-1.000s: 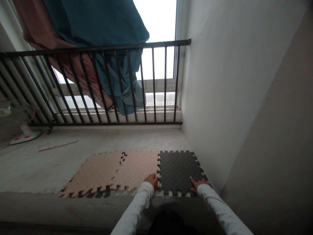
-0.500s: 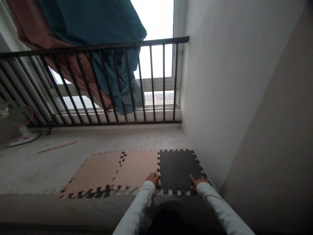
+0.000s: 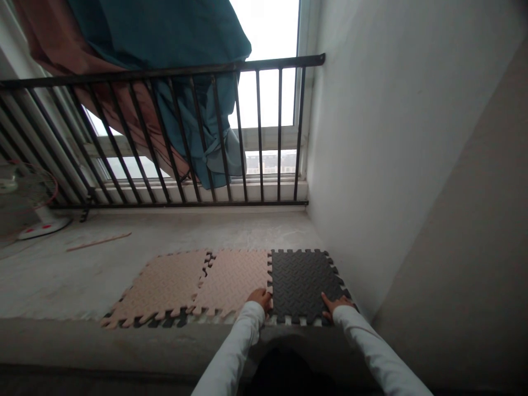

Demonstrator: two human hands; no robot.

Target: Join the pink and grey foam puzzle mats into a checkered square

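A black metal railing (image 3: 165, 69) crosses a white-framed window (image 3: 268, 138); teal cloth (image 3: 165, 33) and rust-brown cloth (image 3: 53, 49) hang behind its bars; an electric fan (image 3: 35, 190) stands far left on the concrete floor (image 3: 165, 231), near a thin wooden strip (image 3: 99, 241); a white plastered wall (image 3: 383, 137) rises on the right.

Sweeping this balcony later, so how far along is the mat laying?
Done: two beige foam mats and a black mat lie joined in a row. In hand: the left hand rests at the beige-black seam, the right hand on the black mat's near edge. Left: concrete floor shows between the mats and the railing.
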